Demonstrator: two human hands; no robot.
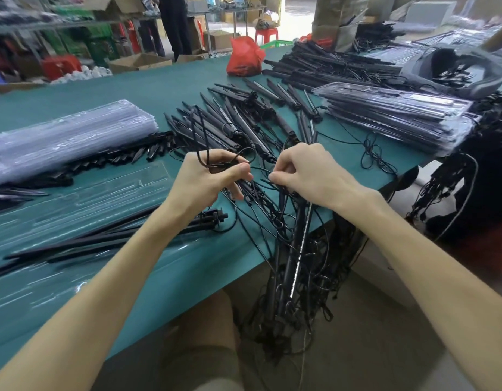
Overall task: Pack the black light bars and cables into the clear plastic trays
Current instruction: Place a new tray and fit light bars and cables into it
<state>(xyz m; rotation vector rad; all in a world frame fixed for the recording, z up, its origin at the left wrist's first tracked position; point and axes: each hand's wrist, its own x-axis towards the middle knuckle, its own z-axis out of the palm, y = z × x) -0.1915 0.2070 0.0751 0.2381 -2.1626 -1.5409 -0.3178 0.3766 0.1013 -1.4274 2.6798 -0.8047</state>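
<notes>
Left grip (215, 176) is clenched round a looped cable (199, 148), and right grip (303, 170) pinches the tangle just beside it. A bar bundle (296, 249) hangs over the counter's (159, 88) near edge, wires trailing. Near left, a tray (117, 187) holds bars. Loose bars (244, 122) fan out beyond.

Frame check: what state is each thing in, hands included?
Left hand: grips a looped black cable.
Right hand: pinches a cable strand.
Front clear tray: flat, light bars lying on it.
Left tray stack: empty.
Right tray stack: packed.
Tangled bundle: hangs over the table edge.
</notes>
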